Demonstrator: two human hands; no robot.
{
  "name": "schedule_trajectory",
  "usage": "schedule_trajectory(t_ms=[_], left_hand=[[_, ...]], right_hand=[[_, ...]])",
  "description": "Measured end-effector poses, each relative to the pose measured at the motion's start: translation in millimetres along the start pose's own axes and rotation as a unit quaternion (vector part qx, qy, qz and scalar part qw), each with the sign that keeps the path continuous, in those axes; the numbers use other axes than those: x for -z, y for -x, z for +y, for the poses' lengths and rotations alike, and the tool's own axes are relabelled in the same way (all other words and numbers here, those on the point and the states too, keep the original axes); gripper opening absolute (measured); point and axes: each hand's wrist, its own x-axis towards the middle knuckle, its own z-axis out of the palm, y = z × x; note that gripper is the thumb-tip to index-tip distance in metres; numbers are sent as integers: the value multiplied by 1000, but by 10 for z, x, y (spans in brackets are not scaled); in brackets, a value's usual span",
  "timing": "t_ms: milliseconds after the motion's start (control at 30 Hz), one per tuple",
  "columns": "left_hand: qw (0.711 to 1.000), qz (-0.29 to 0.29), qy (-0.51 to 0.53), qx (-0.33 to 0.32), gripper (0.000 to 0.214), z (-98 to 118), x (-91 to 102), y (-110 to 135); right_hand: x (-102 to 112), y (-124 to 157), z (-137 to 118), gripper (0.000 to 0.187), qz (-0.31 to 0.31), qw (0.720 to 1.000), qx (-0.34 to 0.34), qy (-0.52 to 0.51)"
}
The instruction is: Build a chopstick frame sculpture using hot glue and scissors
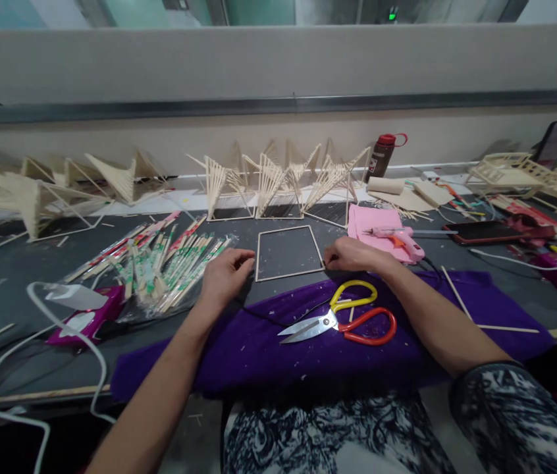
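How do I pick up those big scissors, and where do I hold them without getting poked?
Best to grip the scissors by the yellow loop and red loop, coming from the right with the right hand. They lie flat on the purple cloth, loops to the right, while the blades sit slightly apart and point left, so keep fingers off that end.

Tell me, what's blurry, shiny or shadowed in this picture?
In the head view, the square stick frame shows fairly clearly; also in the head view, the scissors' blades gleam, the stick models cast soft shadows on the wall, the green light at the top looks blurred, and the patterned sleeve appears stretched towards the corner.
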Motion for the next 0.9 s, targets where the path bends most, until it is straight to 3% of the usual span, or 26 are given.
schedule_trajectory(t_ms=[167, 267, 367, 533, 700, 900], left_hand=[[993, -53, -7, -106, 26, 490, -61, -80], [982, -112, -42, -148, 25, 781, -214, -170], [976, -147, -45, -155, 27, 927, -395, -269], [975, -190, 30, -115, 30, 922, -585, -363], [978, -184, 66, -76, 29, 894, -603, -303], [987, -97, 115, -50, 28, 773, -472, -257]], right_hand=[[46, 30, -3, 18, 23, 999, 5, -23], [79, 49, -17, 18, 48, 997, 2, -54], [100, 51, -13, 18, 71, 994, 2, -88], [88, 41, 11, 17, 101, 988, 12, -119], [101, 54, -18, 13, 157, 967, 9, -199], [432, 301, -202, 19, 223, 877, 43, -423]])
